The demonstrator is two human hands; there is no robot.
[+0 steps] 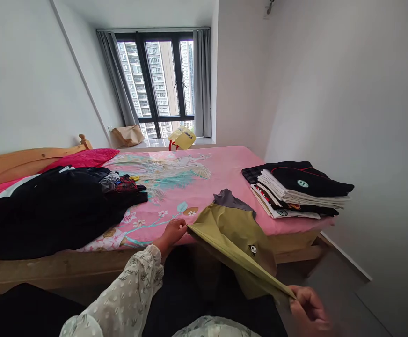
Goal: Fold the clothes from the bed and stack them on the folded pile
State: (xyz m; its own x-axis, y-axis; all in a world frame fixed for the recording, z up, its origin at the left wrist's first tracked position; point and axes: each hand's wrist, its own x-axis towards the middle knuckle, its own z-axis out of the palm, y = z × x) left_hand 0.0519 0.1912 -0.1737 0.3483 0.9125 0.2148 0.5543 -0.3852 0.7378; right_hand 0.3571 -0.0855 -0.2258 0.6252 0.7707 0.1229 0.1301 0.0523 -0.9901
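An olive-green garment [225,229], with a dark grey section at its far end and a small panda patch, stretches between my two hands. My left hand [173,233] pinches one corner of it near the bed's front edge. Lower and to the right, my right hand [307,309] grips the opposite corner, so the near edge is pulled taut on a slant. The garment's far end rests on the pink floral bedsheet [221,164], while its near part hangs past the bed edge. Whether it is a shirt or another kind of garment I cannot tell.
A stack of folded clothes [295,192] sits on the bed's right corner. Dark clothes lie in a loose heap [60,206] at the left, near a bright pink pillow [81,159]. On the windowsill stand a brown paper bag [128,135] and a yellow bag [182,138].
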